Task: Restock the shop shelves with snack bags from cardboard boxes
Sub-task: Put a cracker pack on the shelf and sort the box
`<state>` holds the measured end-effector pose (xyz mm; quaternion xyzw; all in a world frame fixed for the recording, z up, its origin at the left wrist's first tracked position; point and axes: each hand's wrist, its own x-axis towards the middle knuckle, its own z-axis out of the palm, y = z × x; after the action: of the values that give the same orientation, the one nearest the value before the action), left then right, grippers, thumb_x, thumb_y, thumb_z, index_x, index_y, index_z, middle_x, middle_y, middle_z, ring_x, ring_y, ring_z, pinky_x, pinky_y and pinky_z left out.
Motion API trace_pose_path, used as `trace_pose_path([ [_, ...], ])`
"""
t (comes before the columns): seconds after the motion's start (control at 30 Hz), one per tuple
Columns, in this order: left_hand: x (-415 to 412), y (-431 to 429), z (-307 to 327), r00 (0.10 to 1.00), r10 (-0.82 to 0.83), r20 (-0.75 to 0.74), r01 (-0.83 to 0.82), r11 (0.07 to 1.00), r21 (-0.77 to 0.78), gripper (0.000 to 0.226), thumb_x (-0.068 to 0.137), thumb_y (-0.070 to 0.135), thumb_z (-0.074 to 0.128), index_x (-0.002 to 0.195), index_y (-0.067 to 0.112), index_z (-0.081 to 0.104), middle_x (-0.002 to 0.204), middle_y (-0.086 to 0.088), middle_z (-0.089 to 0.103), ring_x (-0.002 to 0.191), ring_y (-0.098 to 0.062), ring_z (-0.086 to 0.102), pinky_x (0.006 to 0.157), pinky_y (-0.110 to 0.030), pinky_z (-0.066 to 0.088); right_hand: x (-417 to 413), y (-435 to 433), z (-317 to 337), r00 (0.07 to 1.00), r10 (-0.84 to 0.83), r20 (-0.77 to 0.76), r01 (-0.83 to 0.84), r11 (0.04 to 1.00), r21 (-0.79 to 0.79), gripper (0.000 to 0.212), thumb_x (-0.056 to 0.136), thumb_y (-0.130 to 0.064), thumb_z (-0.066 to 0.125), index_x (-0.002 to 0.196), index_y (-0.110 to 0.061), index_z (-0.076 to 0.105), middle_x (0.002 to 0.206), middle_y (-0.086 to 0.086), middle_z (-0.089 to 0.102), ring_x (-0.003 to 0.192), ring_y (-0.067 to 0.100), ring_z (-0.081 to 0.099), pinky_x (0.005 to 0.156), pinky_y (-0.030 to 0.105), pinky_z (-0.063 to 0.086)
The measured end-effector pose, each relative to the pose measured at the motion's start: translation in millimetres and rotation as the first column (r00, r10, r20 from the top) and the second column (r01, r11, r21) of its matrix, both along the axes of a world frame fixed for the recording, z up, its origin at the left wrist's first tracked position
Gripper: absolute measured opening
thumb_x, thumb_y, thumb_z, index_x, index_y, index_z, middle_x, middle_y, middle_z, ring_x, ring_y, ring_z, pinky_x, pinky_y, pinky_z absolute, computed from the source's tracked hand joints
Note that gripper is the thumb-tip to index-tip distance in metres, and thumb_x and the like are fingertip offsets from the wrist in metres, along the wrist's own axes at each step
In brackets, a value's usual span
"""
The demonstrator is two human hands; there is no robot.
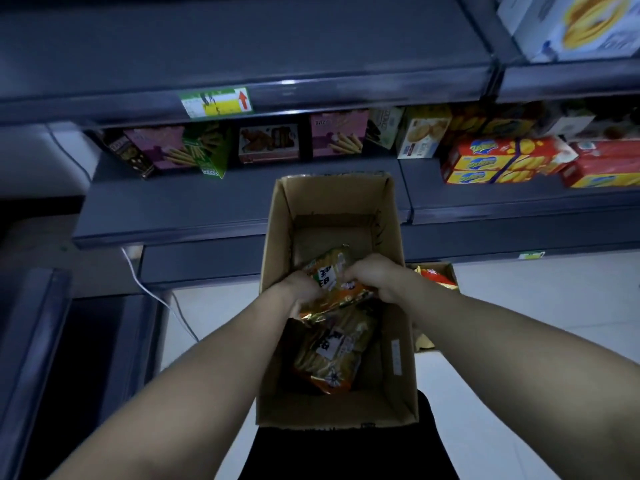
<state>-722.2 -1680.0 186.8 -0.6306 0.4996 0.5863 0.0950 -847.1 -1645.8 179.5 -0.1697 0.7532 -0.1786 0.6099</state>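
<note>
An open cardboard box stands on the floor in front of the shelves. Inside it, both hands reach down onto an orange and green snack bag. My left hand grips the bag's left side and my right hand grips its right side. A second snack bag of the same kind lies lower in the box, nearer to me. The far half of the box bottom is bare.
A dark grey shelf runs behind the box, with biscuit boxes at its back and red and yellow cartons to the right. A smaller box with orange bags sits right of the cardboard box. A white cable trails over the floor on the left.
</note>
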Motion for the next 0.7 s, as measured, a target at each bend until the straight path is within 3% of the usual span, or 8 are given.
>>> trace_pose_path([
  [0.13,-0.1,-2.6,49.9,0.999,-0.024,-0.036,0.027,0.996,0.084,0.036,0.095,0.007,0.052,0.13,-0.002,0.046,0.113,-0.019,0.06,0.12,-0.036,0.055,0.098,-0.044,0.048,-10.3,1.8,59.7,0.993,0.068,0.093,-0.064,0.997,-0.044,0.047,0.087,-0.007,0.062,0.13,-0.017,0.049,0.118,0.009,0.054,0.106,0.025,0.054,0.087,0.04,0.052],
  [0.23,1.8,-1.8,88.7,0.985,-0.17,-0.016,0.171,0.984,0.054,0.035,0.094,0.011,0.054,0.128,0.002,0.048,0.112,-0.018,0.063,0.116,-0.035,0.058,0.095,-0.043,0.049,-15.1,0.7,109.6,0.978,0.203,-0.043,-0.206,0.972,-0.11,0.057,0.086,0.002,0.06,0.137,-0.02,0.044,0.123,0.008,0.051,0.106,0.024,0.052,0.081,0.037,0.055],
  [0.3,0.4,-2.7,119.1,0.951,-0.304,0.051,0.307,0.947,-0.093,0.032,0.091,0.016,0.06,0.122,0.008,0.052,0.119,-0.019,0.061,0.109,-0.031,0.06,0.092,-0.039,0.048,-18.5,-1.7,148.4,0.938,0.305,-0.167,-0.327,0.936,-0.13,0.066,0.084,0.004,0.061,0.141,-0.022,0.04,0.136,0.008,0.045,0.115,0.027,0.05,0.075,0.035,0.055],
  [0.4,-5.1,-11.0,164.7,0.864,-0.431,0.26,0.503,0.738,-0.449,0.055,0.086,0.012,0.064,0.135,0.006,0.04,0.134,-0.013,0.048,0.121,-0.029,0.051,0.098,-0.033,0.043,-20.7,-3.4,208.5,0.789,0.473,-0.393,-0.547,0.831,-0.098,0.066,0.081,0.001,0.066,0.139,-0.02,0.043,0.135,0.007,0.047,0.11,0.028,0.054,0.071,0.033,0.057],
  [0.5,-7.0,-19.0,214.3,0.856,-0.439,0.273,0.509,0.625,-0.591,0.085,0.084,0.003,0.06,0.15,0.017,0.009,0.15,-0.012,0.017,0.134,-0.036,0.033,0.107,-0.04,0.037,-20.1,-4.4,271.3,0.537,0.6,-0.593,-0.738,0.674,0.013,0.052,0.075,-0.006,0.073,0.123,-0.02,0.058,0.108,0.002,0.059,0.09,0.021,0.056,0.058,0.025,0.049],
  [0.53,-7.6,-20.5,232.2,0.83,-0.482,0.282,0.541,0.57,-0.618,0.087,0.083,0.003,0.062,0.151,0.021,0.011,0.15,-0.011,0.017,0.135,-0.035,0.03,0.108,-0.04,0.035,-19.8,-3.6,293.2,0.488,0.606,-0.628,-0.762,0.647,0.032,0.045,0.073,-0.007,0.076,0.114,-0.021,0.063,0.096,0.0,0.06,0.085,0.02,0.056,0.055,0.023,0.046],
  [0.6,-9.1,-24.5,264.1,0.774,-0.569,0.279,0.593,0.495,-0.635,0.076,0.077,0.005,0.067,0.143,0.02,0.034,0.143,-0.01,0.036,0.128,-0.032,0.04,0.103,-0.037,0.041,-19.2,-0.4,335.9,0.405,0.594,-0.695,-0.797,0.602,0.05,0.042,0.069,-0.005,0.078,0.106,-0.02,0.067,0.084,0.0,0.061,0.079,0.019,0.056,0.053,0.021,0.042],
  [0.7,-9.6,-24.7,311.1,0.783,-0.598,0.173,0.542,0.518,-0.662,0.041,0.073,0.001,0.072,0.11,0.013,0.06,0.11,-0.006,0.066,0.099,-0.025,0.061,0.079,-0.029,0.048,-19.1,5.6,392.7,0.315,0.547,-0.776,-0.821,0.567,0.067,0.045,0.067,-0.004,0.079,0.11,-0.012,0.068,0.088,0.0,0.062,0.081,0.015,0.056,0.06,0.022,0.043],
])
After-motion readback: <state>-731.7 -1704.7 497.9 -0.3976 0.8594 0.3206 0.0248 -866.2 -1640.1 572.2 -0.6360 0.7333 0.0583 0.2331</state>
